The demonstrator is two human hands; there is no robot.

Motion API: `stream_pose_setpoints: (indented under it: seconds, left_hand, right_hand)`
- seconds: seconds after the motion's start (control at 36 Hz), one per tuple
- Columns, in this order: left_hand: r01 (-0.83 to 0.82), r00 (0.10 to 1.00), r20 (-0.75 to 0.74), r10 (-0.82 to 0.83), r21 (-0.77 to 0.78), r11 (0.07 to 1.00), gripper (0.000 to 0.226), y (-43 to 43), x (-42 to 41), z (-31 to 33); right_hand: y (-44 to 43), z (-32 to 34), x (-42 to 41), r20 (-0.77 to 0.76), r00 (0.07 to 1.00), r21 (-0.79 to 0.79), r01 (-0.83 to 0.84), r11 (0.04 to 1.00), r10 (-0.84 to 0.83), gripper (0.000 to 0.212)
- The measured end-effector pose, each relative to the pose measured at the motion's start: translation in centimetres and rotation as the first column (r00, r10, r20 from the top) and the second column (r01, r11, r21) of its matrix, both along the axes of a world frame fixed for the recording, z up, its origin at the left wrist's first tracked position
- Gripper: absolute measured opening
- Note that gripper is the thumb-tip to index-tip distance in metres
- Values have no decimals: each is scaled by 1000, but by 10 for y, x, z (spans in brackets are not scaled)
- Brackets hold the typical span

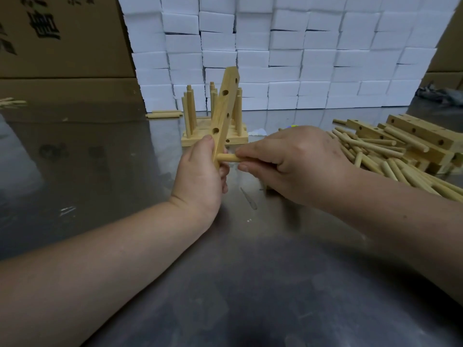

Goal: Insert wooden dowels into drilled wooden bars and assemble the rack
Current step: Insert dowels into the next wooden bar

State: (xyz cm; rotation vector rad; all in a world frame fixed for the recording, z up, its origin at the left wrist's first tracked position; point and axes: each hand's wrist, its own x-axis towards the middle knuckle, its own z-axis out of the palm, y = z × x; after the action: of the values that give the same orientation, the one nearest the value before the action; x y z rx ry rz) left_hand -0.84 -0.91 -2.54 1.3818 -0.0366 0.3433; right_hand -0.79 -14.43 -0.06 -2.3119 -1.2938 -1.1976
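My left hand (200,176) grips the lower end of a drilled wooden bar (226,106), which stands tilted with several empty holes facing me. My right hand (295,161) pinches a short wooden dowel (226,158) whose left end meets the bar's lowest hole. Behind the bar stands an assembled rack (215,136) with several upright dowels. A heap of loose dowels (380,156) and drilled bars (416,136) lies to the right of my right hand.
The work surface is a shiny metal table (112,159). A wall of white boxes (275,58) stands at the back, with cardboard cartons (62,38) at far left. Two loose dowels (164,113) lie near the boxes.
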Motion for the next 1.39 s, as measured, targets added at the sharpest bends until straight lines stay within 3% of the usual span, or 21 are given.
stream_pose_setpoints:
  seconds: [0.33, 0.53, 0.67, 0.72, 0.83, 0.89, 0.94, 1.0, 1.06, 1.14, 1.19, 1.28, 1.39]
  left_hand:
    - [40, 998, 41, -39, -19, 999, 43, 0, -2, -2]
    - [49, 998, 35, -49, -19, 999, 43, 1, -1, -2]
    - [-9, 1000, -21, 11, 69, 998, 38, 2, 4, -1]
    - [-35, 999, -23, 37, 97, 995, 36, 2, 5, -1]
    - [-79, 993, -79, 85, 65, 995, 34, 3, 9, -1]
    - [-83, 990, -116, 87, 39, 996, 33, 4, 10, 0]
    - [-73, 990, -116, 77, 32, 997, 32, 3, 11, 0]
    - [-63, 992, -102, 69, 56, 996, 31, 2, 10, 0]
    - [-58, 993, -96, 64, 64, 996, 32, 1, 10, -1]
    - [-50, 994, -94, 55, 58, 997, 31, 1, 8, 0]
    - [-45, 994, -92, 51, 60, 997, 31, 1, 8, 0]
    - [-41, 995, -89, 46, 65, 997, 33, 1, 7, 0]
    - [-27, 994, -103, 33, 67, 997, 34, 0, 7, -1]
  right_hand:
    - [-1, 3, -4, -172, 985, 52, 28, 998, -19, 24]
    - [0, 5, -5, -348, 937, 115, 75, 991, -31, 22]
    - [4, 8, -5, -383, 909, 16, 184, 983, -164, 22]
    - [4, 14, -8, -456, 867, 7, 231, 973, -202, 35]
    - [-11, 33, -2, -554, 819, 263, 339, 903, -146, 48]
    - [-27, 41, 14, -508, 826, 334, 450, 828, -244, 42]
    - [-49, 43, 34, -484, 731, 218, 633, 743, -480, 34]
    - [-70, 37, 53, -487, 530, -21, 788, 616, -694, 30]
    - [-85, 26, 66, -497, 341, -247, 826, 507, -798, 34]
    - [-99, 6, 77, -471, 203, -445, 786, 429, -858, 33]
    - [-103, 0, 79, -461, 168, -486, 774, 407, -871, 34]
    - [-101, -2, 80, -428, 201, -483, 773, 411, -881, 36]
    - [-92, -4, 81, -304, 210, -515, 784, 346, -929, 37]
